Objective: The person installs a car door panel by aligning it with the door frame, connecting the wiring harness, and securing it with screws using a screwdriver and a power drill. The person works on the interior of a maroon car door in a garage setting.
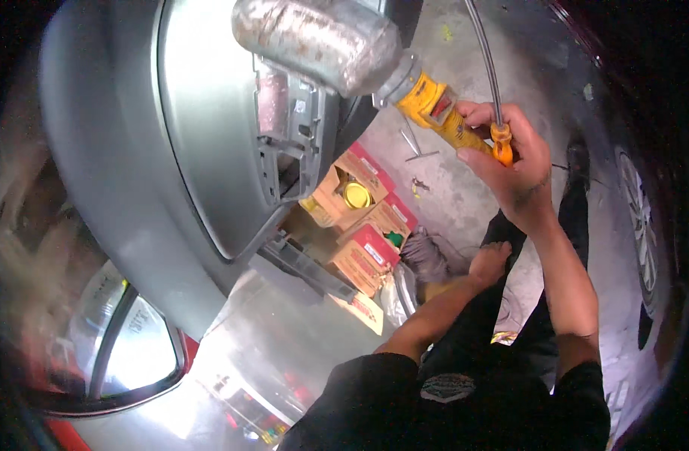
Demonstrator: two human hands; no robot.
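Observation:
My right hand (516, 154) is closed round the yellow end of a tool that carries a worn silver cylinder (318, 45). The same hand also holds a long thin metal rod with an orange handle (502, 143), like a long screwdriver. The cylinder is raised in front of a grey vehicle panel (201, 128), which has a dark plastic frame with openings (293, 135) at its edge. Low beside my dark trousers, my left hand (492, 261) has its fingers curled, and I see nothing in them.
Opened cardboard boxes (363, 259), one with a yellow-lidded can (356, 195), stand on the concrete floor below the panel. A dark cloth (426, 255) and a clear plastic bag (396, 293) lie beside them. A T-shaped metal tool (420, 154) is on the floor. A car wheel (639, 218) is at the right.

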